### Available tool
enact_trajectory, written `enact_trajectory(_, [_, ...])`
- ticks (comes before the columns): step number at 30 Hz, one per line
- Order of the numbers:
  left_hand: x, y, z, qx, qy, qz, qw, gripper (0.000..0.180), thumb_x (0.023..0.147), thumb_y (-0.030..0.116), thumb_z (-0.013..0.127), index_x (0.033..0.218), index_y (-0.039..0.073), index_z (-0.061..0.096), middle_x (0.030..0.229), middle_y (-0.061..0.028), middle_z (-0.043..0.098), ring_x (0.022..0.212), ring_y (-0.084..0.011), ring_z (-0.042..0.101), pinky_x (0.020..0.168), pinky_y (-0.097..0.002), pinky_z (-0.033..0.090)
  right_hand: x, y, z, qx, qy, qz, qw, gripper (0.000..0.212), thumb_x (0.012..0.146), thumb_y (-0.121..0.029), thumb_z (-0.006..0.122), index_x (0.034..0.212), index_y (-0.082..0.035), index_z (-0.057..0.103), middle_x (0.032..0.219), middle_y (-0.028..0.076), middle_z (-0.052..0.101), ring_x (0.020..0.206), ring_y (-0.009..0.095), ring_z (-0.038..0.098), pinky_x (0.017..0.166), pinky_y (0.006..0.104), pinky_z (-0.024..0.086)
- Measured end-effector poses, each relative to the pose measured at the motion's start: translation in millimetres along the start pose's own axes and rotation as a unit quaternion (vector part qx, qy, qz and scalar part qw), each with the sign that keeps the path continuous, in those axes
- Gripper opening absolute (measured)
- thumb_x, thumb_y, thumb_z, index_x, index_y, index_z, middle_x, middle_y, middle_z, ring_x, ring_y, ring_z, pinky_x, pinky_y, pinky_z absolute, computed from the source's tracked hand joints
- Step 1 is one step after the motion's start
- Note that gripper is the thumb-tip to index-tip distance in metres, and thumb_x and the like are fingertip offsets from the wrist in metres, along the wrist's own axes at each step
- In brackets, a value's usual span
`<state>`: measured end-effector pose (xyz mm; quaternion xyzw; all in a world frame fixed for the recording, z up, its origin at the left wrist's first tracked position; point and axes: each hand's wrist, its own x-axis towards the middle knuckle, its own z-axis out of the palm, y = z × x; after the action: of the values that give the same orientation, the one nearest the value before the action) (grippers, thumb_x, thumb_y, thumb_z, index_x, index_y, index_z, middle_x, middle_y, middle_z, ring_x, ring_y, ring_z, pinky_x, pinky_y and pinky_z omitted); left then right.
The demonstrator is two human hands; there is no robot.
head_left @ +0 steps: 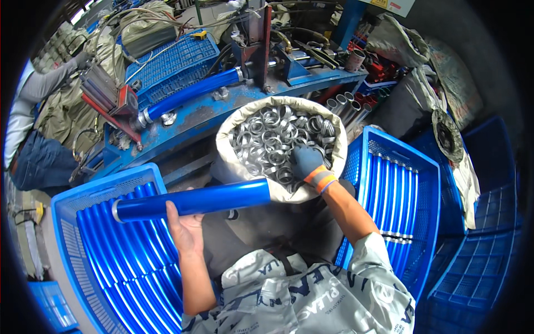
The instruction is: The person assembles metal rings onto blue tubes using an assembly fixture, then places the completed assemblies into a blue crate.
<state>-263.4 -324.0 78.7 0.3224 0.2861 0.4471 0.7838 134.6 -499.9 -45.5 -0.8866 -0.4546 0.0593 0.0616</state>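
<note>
My bare left hand (186,231) is closed around a long, shiny blue tube (194,201), with the thumb up along its near side. A silvery ring sits at the tube's left end; its right end reaches the sack's rim. In a grey glove with an orange cuff, my right hand (307,163) dips into the heap of loose metal rings (272,136). Its fingers look curled, and the rings partly hide the tips, so what they grip cannot be made out. The rings fill a round cream sack (225,139) with a rolled rim in front of me.
Blue crates (61,222) (431,195) stacked with blue tubes flank me. Beyond the sack, a blue machine bench (194,125) carries another blue tube (192,94). Another person (36,122) stands at far left. More sacks (453,78) and bare metal tubes (342,103) stand at the right.
</note>
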Motion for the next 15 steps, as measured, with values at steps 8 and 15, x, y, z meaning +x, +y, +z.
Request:
enact_trajectory(8, [-1,-37,1,-0.057,-0.004,-0.041,0.998,0.062,0.115,0.052,0.072,0.157,0.007,0.060,0.150,-0.0134,0.074,0.130,-0.0290,0.076,0.106,-0.0469,0.067,-41,-39,-67,0.360,0.004,-0.088,0.929,0.104,0.085,-0.031,0.091,0.176,-0.008,0.047,0.145,0.026,0.076,0.130,0.039,0.076,0.111,0.0463,0.060])
enact_trajectory(15, [-2,-42,14,-0.031,0.014,-0.021,0.999,0.066,0.112,0.050,0.076,0.157,0.005,0.059,0.150,-0.0156,0.073,0.131,-0.0310,0.076,0.108,-0.0491,0.067,-85,-87,-97,0.823,-0.028,-0.097,0.559,0.105,0.094,-0.004,0.087,0.181,0.001,0.031,0.147,0.012,0.071,0.134,0.017,0.068,0.116,0.0348,0.056])
